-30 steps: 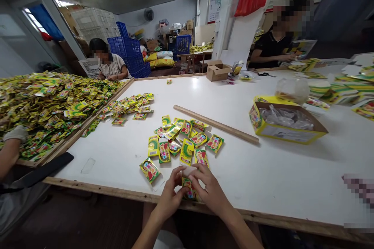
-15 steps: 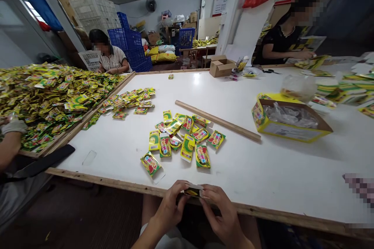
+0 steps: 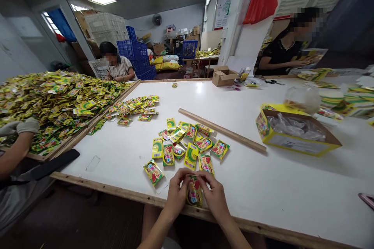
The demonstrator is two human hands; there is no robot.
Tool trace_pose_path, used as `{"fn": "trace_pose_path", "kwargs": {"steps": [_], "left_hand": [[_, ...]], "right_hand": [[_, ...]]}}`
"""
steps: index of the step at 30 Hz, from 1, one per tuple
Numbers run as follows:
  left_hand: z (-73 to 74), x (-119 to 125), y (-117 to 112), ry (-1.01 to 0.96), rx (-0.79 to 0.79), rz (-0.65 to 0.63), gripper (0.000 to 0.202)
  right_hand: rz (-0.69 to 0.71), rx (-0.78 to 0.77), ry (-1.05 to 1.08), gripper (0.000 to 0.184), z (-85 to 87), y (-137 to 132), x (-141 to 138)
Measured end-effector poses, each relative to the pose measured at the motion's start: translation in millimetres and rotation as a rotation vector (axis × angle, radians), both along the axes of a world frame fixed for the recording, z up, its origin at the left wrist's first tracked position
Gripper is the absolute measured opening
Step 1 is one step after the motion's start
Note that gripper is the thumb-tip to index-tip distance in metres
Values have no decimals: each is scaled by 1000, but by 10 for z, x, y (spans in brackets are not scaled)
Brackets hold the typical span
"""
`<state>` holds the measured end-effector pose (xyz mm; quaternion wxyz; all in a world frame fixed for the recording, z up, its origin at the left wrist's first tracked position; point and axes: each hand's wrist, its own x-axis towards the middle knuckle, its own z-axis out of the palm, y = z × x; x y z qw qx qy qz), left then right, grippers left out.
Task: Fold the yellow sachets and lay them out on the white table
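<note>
Green-and-yellow box (image 3: 194,194) was between left hand (image 3: 177,191) and right hand (image 3: 215,195) at the near edge of the counter (image 3: 257,186), both clamped on its top end, colourful front lettering too small to read, barcoded yellow carton (image 3: 157,146) lay beyond

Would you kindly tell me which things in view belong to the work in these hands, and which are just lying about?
Seemingly part of the work:
small printed box, pinched by the left hand and right hand
loose printed boxes just beyond the hands

Seemingly just lying about:
wooden strip
scissors
brown carton
</note>
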<state>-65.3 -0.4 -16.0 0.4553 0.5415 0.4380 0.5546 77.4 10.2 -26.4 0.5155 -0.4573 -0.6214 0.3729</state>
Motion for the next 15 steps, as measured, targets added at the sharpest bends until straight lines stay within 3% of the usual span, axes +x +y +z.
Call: {"fn": "trace_pose_path", "kwargs": {"steps": [4, 9, 15], "left_hand": [[64, -2, -3, 62, 30, -8, 15], [129, 38, 11, 87, -42, 31, 13], [84, 53, 39, 111, -74, 94, 15]], "right_hand": [[56, 30, -33, 22, 51, -50, 53], [8, -36, -35, 25, 132, -49, 30], [-17, -89, -27, 31, 133, -21, 32]]}}
